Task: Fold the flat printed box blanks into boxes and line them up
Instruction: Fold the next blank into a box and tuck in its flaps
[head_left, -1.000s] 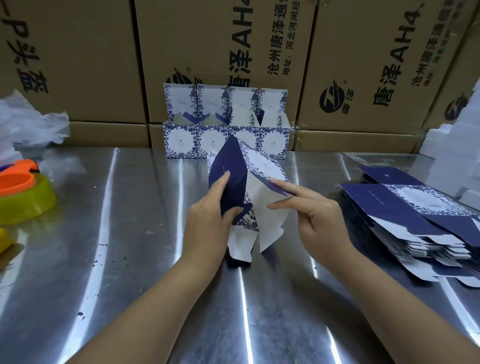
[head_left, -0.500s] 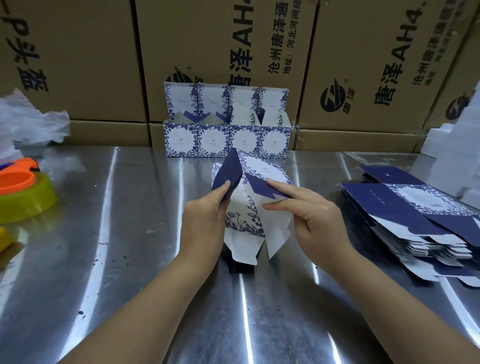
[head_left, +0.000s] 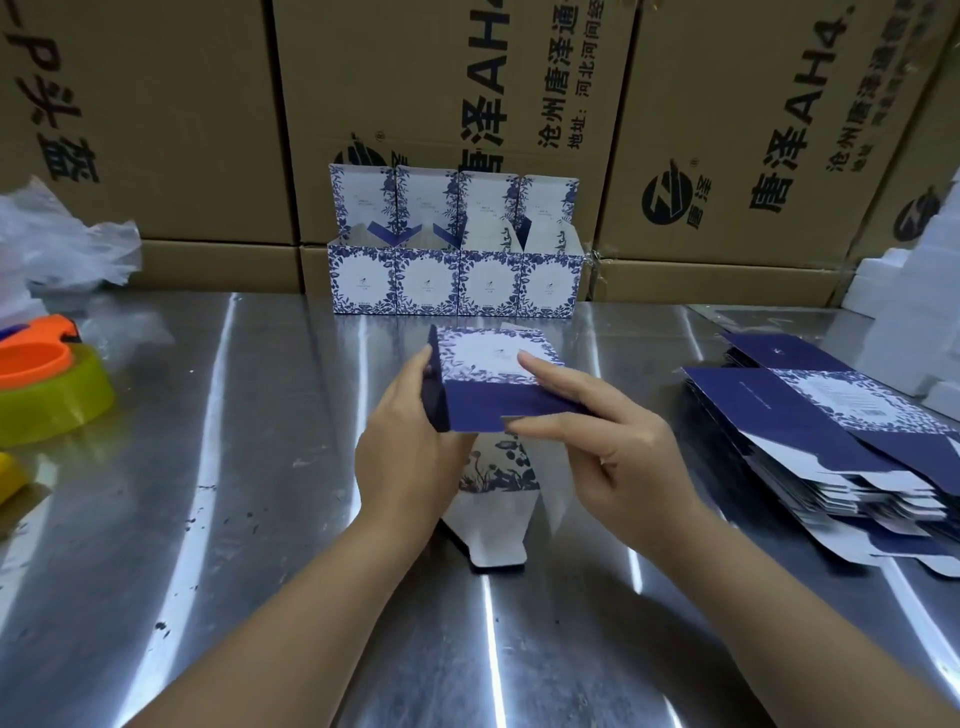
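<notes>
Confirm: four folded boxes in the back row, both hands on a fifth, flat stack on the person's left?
Wrong side: the head view shows the flat stack on the person's right. Four folded boxes in the back row, left hand and right hand on the fifth box: correct.

Worktop (head_left: 208, 467): bare metal, glossy, streaky reflections, small dark specks and scuffs. Half-folded box (head_left: 493, 364), centre: thin printed card, matt navy and white floral outside, plain white unprinted inside. Four folded boxes (head_left: 452, 280), far centre, and stack of flat blanks (head_left: 805, 415), right: same matt card. Cartons (head_left: 182, 130), far: brown corrugated cardboard, matt, black print. Far left: crumpled clear plastic film (head_left: 62, 244). Left: tape roll (head_left: 62, 405), translucent yellow-green, glossy; orange plastic piece (head_left: 31, 364), smooth. Far right: white foam blocks (head_left: 893, 312), matt.
</notes>
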